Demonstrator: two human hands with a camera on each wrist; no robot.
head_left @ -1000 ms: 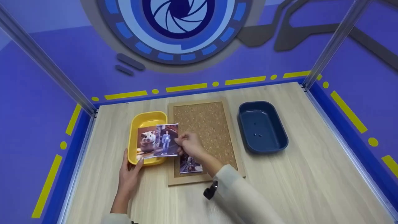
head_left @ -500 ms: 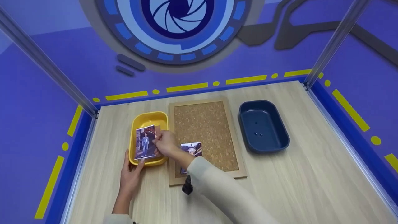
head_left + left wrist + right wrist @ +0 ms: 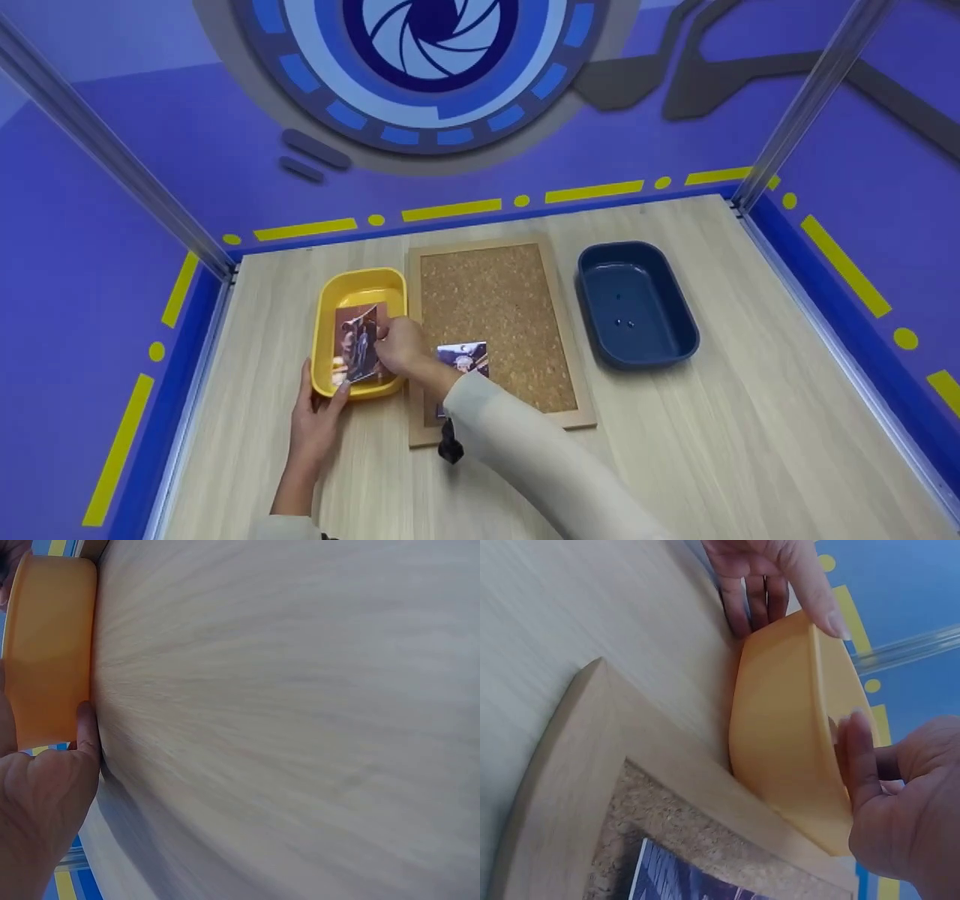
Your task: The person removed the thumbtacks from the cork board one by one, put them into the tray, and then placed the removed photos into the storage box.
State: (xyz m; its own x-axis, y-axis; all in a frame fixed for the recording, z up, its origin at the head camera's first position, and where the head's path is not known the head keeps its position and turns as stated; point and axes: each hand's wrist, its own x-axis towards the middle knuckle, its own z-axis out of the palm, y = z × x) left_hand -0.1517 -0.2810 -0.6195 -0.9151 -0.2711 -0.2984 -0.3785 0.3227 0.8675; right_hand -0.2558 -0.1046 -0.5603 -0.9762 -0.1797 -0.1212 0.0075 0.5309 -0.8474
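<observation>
My left hand (image 3: 313,427) holds the near-left corner of a yellow tray (image 3: 360,280), thumb over the rim and fingers along the outer wall, as the right wrist view shows. Inside the tray lies a photo of a hamster (image 3: 342,373). Over it, my right hand (image 3: 405,347) pinches the right edge of a second photo (image 3: 363,346), of a person in blue clothes, which is bent and tilted. In the right wrist view, the right fingers (image 3: 860,757) dip past the tray's rim. Another photo (image 3: 459,355) lies on the corkboard (image 3: 487,292), partly hidden under my right arm.
The wood-framed corkboard stands right beside the yellow tray. To its right is a dark blue tray (image 3: 637,341) with a few small shiny pieces in it. Blue panels (image 3: 480,165) enclose the table (image 3: 765,360) at the back and sides.
My right hand has carried the photo of the person leftward from the corkboard's edge into the yellow tray, where it now tilts over the hamster photo. My left hand has stayed at the tray.
</observation>
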